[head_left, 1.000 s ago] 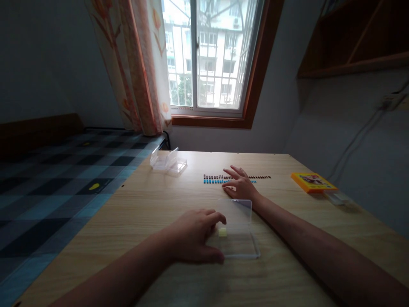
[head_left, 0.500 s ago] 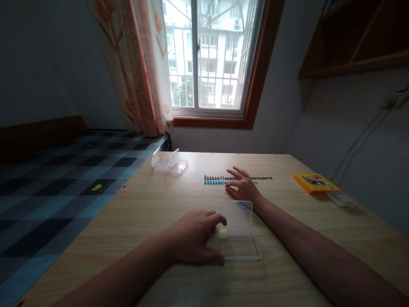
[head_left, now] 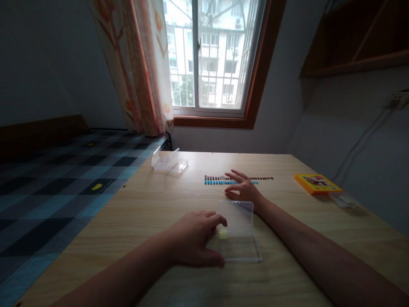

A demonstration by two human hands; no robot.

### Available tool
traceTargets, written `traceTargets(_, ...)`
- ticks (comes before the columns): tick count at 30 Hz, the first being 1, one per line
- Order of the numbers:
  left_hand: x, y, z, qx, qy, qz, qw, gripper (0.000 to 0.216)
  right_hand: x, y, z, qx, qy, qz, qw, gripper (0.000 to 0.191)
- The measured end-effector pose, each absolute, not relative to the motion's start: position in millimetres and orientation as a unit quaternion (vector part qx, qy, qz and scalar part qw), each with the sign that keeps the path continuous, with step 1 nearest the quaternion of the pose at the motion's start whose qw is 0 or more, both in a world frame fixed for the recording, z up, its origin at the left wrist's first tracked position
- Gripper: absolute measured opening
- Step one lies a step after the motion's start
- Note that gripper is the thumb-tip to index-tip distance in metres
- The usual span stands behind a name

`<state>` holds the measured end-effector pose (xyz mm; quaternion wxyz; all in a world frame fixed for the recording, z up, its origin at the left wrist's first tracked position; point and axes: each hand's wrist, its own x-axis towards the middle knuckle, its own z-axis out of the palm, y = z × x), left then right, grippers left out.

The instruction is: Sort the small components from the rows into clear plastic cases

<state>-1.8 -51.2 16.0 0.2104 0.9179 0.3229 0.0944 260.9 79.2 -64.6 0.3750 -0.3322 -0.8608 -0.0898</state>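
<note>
A clear plastic case [head_left: 239,247] lies open on the wooden table [head_left: 153,204], its lid [head_left: 235,213] raised, with a small yellow piece [head_left: 223,234] inside near its left edge. My left hand [head_left: 194,238] grips the case's left side, thumb along the front and fingers over the rim. My right hand [head_left: 243,187] rests just behind the lid with fingers spread, its fingertips at two rows of small pieces [head_left: 217,180], one blue and one dark, laid in a line across the table.
Another open clear case [head_left: 168,163] stands at the table's far left. A yellow box [head_left: 318,183] and a small clear case [head_left: 343,199] lie at the right by the wall. A bed with a checked cover [head_left: 64,179] adjoins the table's left edge.
My right hand has shifted slightly nearer along the rows of pieces. My left hand and the case have stayed in place.
</note>
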Motion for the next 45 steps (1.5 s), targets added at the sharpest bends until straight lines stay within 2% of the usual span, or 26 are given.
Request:
traceTargets(5,-1,-50,15,0.920,0.322,0.096,0.203,0.072,260,74,-59,-0.348,-0.838,-0.090,0.411,0.007)
traceTargets(10,0,-51,19,0.916,0.328,0.087,0.213,0.070,273,56,-31,-0.414,-0.765,-0.096,0.485,0.019)
traceTargets(13,0,-51,19,0.918,0.324,0.088,0.211,0.070,284,30,-3,-0.449,-0.693,-0.092,0.556,0.018)
traceTargets(16,-1,-51,18,0.920,0.318,0.089,0.209,0.070,290,-6,22,-0.408,-0.708,-0.088,0.569,0.012)
traceTargets(19,-1,-50,17,0.921,0.317,0.088,0.210,0.070,286,-41,37,-0.329,-0.798,-0.022,0.505,0.007)
traceTargets(23,0,-51,18,0.923,0.317,0.087,0.202,0.070,271,-67,37,-0.274,-0.920,0.115,0.254,0.012)
traceTargets(26,0,-51,17,0.923,0.317,0.087,0.199,0.071,261,-70,31,-0.291,-0.938,0.112,0.150,0.014)
traceTargets(34,-1,-50,16,0.924,0.312,0.090,0.203,0.069,256,-67,23,-0.318,-0.941,0.087,0.076,0.019)
traceTargets(40,0,-51,16,0.924,0.311,0.095,0.203,0.069,261,-66,22,-0.325,-0.935,0.094,0.107,0.021)
traceTargets(45,0,-51,17,0.922,0.315,0.092,0.203,0.068,260,-66,23,-0.327,-0.936,0.081,0.100,0.013)
